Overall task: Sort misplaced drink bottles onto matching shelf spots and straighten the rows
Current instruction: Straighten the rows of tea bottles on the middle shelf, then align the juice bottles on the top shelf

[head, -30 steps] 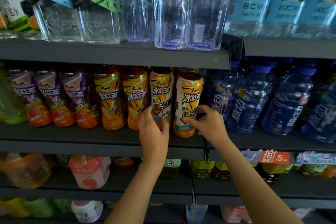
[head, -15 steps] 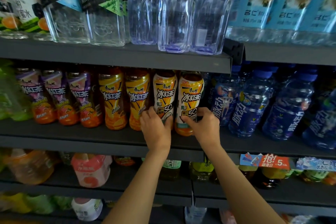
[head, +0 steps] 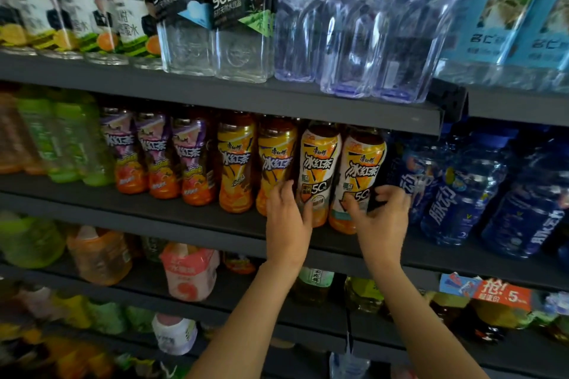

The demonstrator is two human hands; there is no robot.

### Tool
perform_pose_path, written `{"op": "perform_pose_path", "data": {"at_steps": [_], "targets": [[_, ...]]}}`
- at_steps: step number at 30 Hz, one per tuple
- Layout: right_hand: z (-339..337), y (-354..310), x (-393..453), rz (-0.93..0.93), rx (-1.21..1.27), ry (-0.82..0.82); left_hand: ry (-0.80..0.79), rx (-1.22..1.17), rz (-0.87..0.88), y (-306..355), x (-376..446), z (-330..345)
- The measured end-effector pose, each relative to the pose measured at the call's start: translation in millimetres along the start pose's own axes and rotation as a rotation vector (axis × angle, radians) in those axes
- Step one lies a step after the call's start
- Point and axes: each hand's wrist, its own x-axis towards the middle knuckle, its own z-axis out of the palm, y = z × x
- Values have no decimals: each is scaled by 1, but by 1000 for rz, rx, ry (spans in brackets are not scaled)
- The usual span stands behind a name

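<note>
**Two iced-tea bottles being squared up on the middle shelf**

A person faces a drinks rack. On the middle shelf (head: pixel 184 212), the left hand (head: pixel 288 218) curls round the lower part of a white-and-orange iced-tea bottle (head: pixel 318 169); the right hand (head: pixel 381 218) grips its twin (head: pixel 358 178) just beside it. Both bottles stand upright near the shelf's front edge, between the yellow iced-tea bottles (head: pixel 235 163) and the blue sports-drink bottles (head: pixel 455 191). This row looks nearly straight. The lower shelf (head: pixel 147 278) looks mixed and uneven, so sorting there likely remains.
</note>
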Motion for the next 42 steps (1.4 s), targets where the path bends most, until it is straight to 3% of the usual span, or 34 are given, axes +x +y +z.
{"op": "perform_pose_path", "data": {"at_steps": [5,11,15,20,22,25,28,31,33,36,42], "targets": [[14,-38,-27,-281,72,-34,233,-8,-6,-42,1,-51],[73,-99,-56,-502,-2,-323,416,50,-151,-109,24,-134],[134,-143,-77,-324,-189,-519,311,81,-283,-157,58,-189],[195,-175,-95,159,-240,-403,-6,79,-227,-212,98,-224],[201,-186,-100,227,-357,-362,-122,152,-144,-223,105,-233],[190,-214,-104,27,-530,-242,12,89,102,-223,108,-254],[172,-266,-106,-331,-316,-117,192,-124,460,-202,118,-287],[163,-335,-100,-592,-102,3,389,-246,615,-177,145,-333],[166,-372,-92,-591,24,-29,469,-319,577,-166,166,-363],[187,-413,-78,-604,42,-149,517,-313,382,-172,197,-405],[236,-480,-60,-661,-51,-272,401,-73,115,-223,250,-476]]}}
